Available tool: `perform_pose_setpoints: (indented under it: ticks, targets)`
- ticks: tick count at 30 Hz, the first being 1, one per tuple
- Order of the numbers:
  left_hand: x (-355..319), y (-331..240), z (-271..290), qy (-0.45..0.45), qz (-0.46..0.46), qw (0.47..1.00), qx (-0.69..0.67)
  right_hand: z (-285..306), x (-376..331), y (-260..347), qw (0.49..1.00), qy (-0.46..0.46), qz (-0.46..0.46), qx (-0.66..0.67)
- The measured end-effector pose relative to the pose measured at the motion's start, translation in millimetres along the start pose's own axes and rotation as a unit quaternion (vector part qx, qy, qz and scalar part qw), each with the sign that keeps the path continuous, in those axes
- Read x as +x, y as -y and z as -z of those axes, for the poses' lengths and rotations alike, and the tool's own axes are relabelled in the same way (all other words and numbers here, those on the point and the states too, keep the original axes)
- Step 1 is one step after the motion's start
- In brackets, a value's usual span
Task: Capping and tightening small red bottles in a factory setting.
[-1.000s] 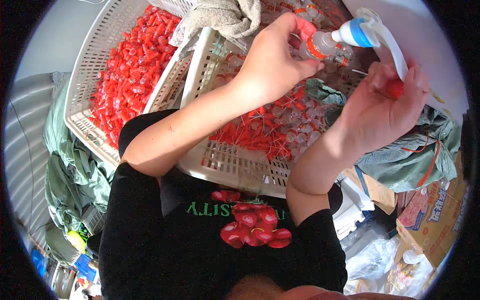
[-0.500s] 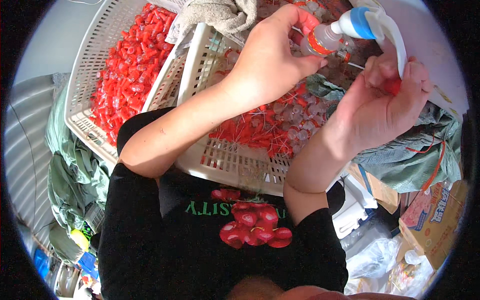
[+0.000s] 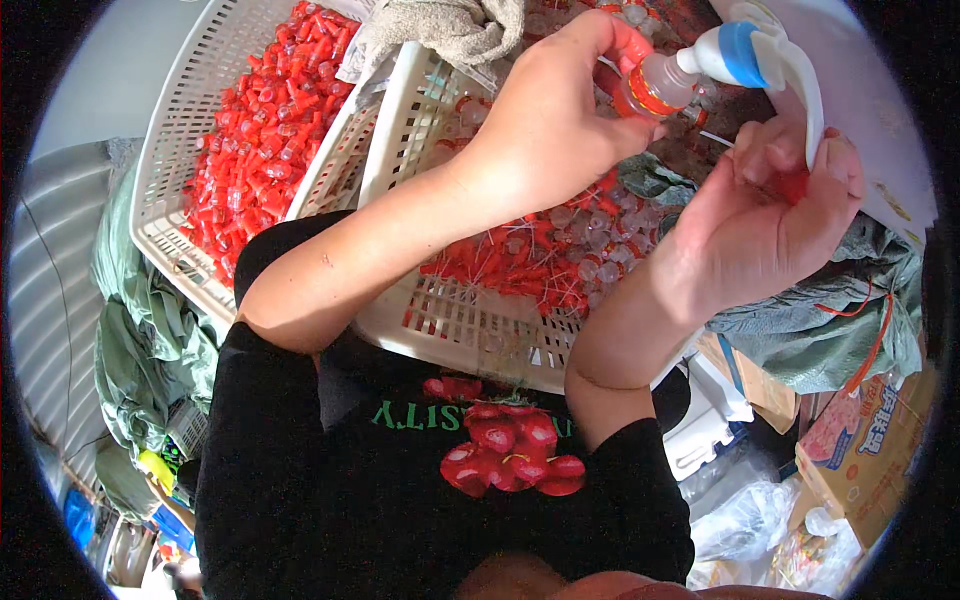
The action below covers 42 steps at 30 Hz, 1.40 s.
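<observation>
My left hand (image 3: 560, 110) is closed round a small clear plastic bottle (image 3: 660, 85) with a red and gold band, tilted to the right. The bottle's mouth meets the tip of a white spout (image 3: 705, 55) with a blue collar. From the spout a curved white lever (image 3: 800, 85) bends down, and my right hand (image 3: 770, 210) has its curled fingers against the lever's lower end. Something red shows between palm and fingers of that hand; its kind is unclear. Below both hands, a cream basket (image 3: 480, 345) holds red pieces with thin white stems (image 3: 515, 265) and several clear bottles (image 3: 610, 240).
Another cream basket (image 3: 150, 190) at left is full of small red-capped bottles (image 3: 265, 150). A grey cloth (image 3: 440, 30) drapes over the baskets' far rims. Green sacking (image 3: 810, 335) lies at right, with a printed cardboard box (image 3: 870, 450) and clear plastic bags (image 3: 745, 520) below it.
The bottle, the spout and the lever have shifted slightly right and down, my left hand moving along with them. My right hand stays at the lever's end.
</observation>
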<state>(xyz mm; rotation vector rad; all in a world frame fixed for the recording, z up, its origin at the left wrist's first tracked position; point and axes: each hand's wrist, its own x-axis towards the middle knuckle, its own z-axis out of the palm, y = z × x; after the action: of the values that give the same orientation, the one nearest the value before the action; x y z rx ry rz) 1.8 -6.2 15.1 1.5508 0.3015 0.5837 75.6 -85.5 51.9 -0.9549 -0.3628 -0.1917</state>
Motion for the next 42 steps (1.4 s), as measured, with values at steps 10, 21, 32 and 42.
perform_pose_setpoints:
  ticks: [10, 21, 32, 42]
  targets:
    - [1.3, 10.8, -0.6, -0.037, -0.031, 0.999, 0.014, -0.8, -0.5, 2.2, 1.0, -0.001, -0.008, -0.021]
    - [0.7, -1.0, 3.1, 0.006, 0.026, 1.0, 0.008, -2.6, -1.2, 3.7, 1.0, 0.003, -0.012, -0.027]
    - [-11.9, 11.1, 2.4, 0.005, -0.013, 0.998, 0.065, 18.2, -30.3, 54.7, 0.986, 0.095, -0.084, 0.106]
    - [-179.3, -47.4, -42.3, 0.152, 0.118, 0.925, -0.329, 46.2, -74.9, 115.0, 0.91, 0.262, -0.112, 0.301]
